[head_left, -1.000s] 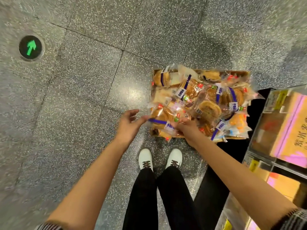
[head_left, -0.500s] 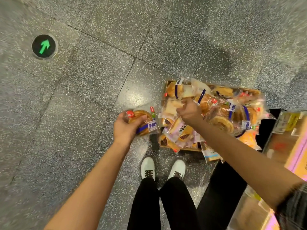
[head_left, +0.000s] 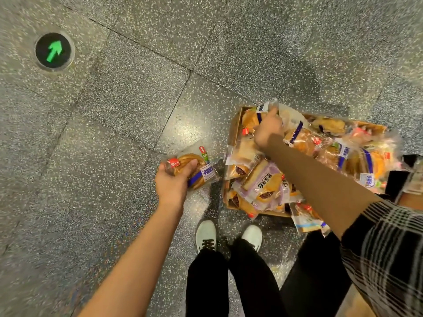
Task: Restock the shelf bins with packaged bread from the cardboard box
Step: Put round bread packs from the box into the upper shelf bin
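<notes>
Speckled grey floor fills the frame; at right centre the cardboard box (head_left: 233,131) lies heaped with packaged bread (head_left: 263,181); your right hand (head_left: 267,129) reaches into its upper-left corner, fingers curled on a wrapper there; your left hand (head_left: 171,181), left of the box, grips one round loaf (head_left: 194,168).

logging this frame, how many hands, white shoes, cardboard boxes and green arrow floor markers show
hands: 2, left hand gripping a clear-wrapped round bread pack, right hand in the box
white shoes: 2
brown cardboard boxes: 1
round green arrow floor markers: 1
total: 6
</notes>
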`<state>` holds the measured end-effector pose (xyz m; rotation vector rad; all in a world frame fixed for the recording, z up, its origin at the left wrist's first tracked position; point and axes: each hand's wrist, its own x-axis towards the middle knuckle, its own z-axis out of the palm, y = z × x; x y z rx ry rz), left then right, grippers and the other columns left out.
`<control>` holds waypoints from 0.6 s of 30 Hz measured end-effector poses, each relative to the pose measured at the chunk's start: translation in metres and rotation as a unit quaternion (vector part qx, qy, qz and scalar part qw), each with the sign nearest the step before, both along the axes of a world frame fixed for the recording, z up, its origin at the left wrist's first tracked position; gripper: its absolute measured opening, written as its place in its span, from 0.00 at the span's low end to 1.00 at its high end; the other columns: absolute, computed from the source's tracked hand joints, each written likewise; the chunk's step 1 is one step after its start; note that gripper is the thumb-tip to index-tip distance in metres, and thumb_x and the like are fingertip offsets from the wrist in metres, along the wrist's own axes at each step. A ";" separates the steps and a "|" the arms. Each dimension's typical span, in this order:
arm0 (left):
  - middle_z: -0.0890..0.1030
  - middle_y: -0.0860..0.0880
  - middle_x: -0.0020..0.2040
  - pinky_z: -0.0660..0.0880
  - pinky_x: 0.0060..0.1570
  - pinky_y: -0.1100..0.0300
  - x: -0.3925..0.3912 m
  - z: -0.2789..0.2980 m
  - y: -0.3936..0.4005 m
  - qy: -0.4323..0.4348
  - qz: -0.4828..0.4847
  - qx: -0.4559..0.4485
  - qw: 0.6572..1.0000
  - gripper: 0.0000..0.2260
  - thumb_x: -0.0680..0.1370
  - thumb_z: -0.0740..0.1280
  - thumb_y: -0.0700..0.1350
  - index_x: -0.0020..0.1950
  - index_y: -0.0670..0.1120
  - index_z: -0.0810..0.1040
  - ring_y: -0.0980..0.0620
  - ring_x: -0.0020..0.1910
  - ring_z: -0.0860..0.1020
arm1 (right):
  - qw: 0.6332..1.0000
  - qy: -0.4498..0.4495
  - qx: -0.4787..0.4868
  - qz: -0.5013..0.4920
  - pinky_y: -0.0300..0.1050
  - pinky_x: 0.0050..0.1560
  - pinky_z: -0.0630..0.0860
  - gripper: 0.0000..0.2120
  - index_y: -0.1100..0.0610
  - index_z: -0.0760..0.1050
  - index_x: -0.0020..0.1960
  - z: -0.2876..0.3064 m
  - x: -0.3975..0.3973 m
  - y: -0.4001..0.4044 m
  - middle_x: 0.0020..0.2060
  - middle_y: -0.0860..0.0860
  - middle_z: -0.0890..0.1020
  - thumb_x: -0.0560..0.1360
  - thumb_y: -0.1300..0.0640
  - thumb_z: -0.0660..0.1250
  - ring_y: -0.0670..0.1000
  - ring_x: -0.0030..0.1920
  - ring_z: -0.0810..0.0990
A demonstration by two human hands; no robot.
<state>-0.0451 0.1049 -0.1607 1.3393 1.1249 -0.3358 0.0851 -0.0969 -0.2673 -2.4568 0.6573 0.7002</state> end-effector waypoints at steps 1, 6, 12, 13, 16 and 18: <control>0.82 0.42 0.53 0.82 0.42 0.52 -0.001 0.003 0.000 -0.003 0.001 -0.004 1.000 0.20 0.70 0.73 0.40 0.60 0.41 0.72 0.44 0.47 0.83 | 1.000 -0.006 -0.003 0.003 0.57 0.54 0.78 0.39 0.55 0.37 0.78 0.005 -0.003 -0.002 0.68 0.65 0.66 0.77 0.69 0.58 0.58 0.53 0.76; 0.81 0.41 0.54 0.80 0.49 0.43 -0.001 0.039 -0.009 -0.006 0.002 -0.012 1.000 0.26 0.64 0.75 0.46 0.58 0.43 0.71 0.43 0.47 0.83 | 0.985 -0.025 0.146 -0.089 0.60 0.60 0.75 0.39 0.47 0.40 0.78 0.046 -0.018 -0.018 0.75 0.57 0.58 0.78 0.68 0.58 0.61 0.64 0.72; 0.80 0.43 0.55 0.78 0.54 0.43 0.018 0.120 -0.037 -0.043 0.006 -0.007 0.999 0.30 0.60 0.75 0.53 0.58 0.48 0.70 0.42 0.50 0.82 | 0.815 0.070 0.466 -0.336 0.49 0.43 0.81 0.24 0.60 0.64 0.71 0.171 -0.050 -0.045 0.62 0.62 0.77 0.77 0.65 0.64 0.61 0.53 0.77; 0.80 0.43 0.56 0.77 0.56 0.43 0.021 0.137 -0.045 -0.050 0.006 -0.012 0.999 0.30 0.59 0.76 0.53 0.57 0.49 0.70 0.41 0.52 0.82 | 0.793 0.068 0.491 -0.354 0.48 0.44 0.81 0.23 0.60 0.65 0.70 0.198 -0.057 -0.051 0.64 0.63 0.76 0.77 0.65 0.64 0.60 0.54 0.75; 0.80 0.42 0.55 0.76 0.58 0.43 0.032 0.193 -0.075 -0.089 0.004 -0.024 0.996 0.25 0.61 0.77 0.51 0.53 0.50 0.71 0.41 0.53 0.81 | 0.750 0.034 0.554 -0.361 0.52 0.54 0.78 0.26 0.63 0.65 0.69 0.277 -0.074 -0.067 0.66 0.63 0.74 0.73 0.63 0.66 0.61 0.61 0.76; 0.80 0.41 0.56 0.76 0.59 0.45 0.037 0.237 -0.098 -0.128 -0.009 -0.036 0.991 0.23 0.65 0.78 0.47 0.55 0.48 0.71 0.43 0.53 0.80 | 0.739 0.000 0.579 -0.344 0.53 0.55 0.78 0.27 0.64 0.66 0.69 0.333 -0.088 -0.079 0.64 0.62 0.76 0.72 0.63 0.66 0.60 0.63 0.76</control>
